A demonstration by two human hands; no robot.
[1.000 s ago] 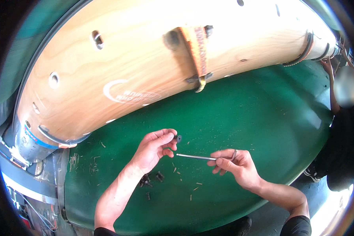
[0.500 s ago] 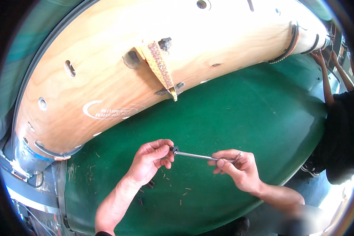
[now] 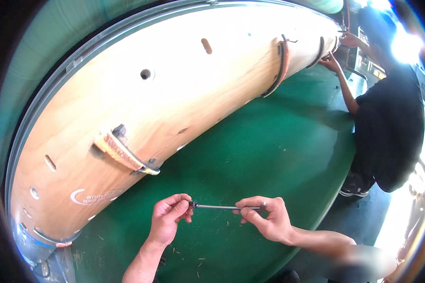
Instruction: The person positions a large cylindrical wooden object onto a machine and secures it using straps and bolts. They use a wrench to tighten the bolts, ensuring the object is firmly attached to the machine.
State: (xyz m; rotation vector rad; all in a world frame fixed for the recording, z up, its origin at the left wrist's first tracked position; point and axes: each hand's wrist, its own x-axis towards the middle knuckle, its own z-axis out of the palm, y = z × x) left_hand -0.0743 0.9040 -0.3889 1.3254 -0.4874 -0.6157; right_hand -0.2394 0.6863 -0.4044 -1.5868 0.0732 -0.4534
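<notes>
My left hand (image 3: 167, 216) pinches a small black bolt (image 3: 192, 204) with a round flange between thumb and fingertips. A thin straight metal rod that looks like a hex key (image 3: 217, 206) runs from the bolt across to my right hand (image 3: 265, 219). My right thumb and fingers are closed around the key's other end, where a short bent tip sticks up. Key and bolt are in line, nearly level, above the green surface (image 3: 231, 170). Whether the key's end sits inside the bolt's head is too small to tell.
A long curved plywood shell (image 3: 104, 113) with holes and slots spans the far side. An orange-and-black strap (image 3: 123, 155) is fixed on it, with another strap (image 3: 281, 68) farther right. A person in dark clothes (image 3: 387, 122) works at its right end. Wood shavings and dark bits (image 3: 163, 261) lie below my hands.
The view has swung to the right, showing more of the other person. My hands keep hold of the bolt and hex key, which now lie more level. The near strap shows curved.
</notes>
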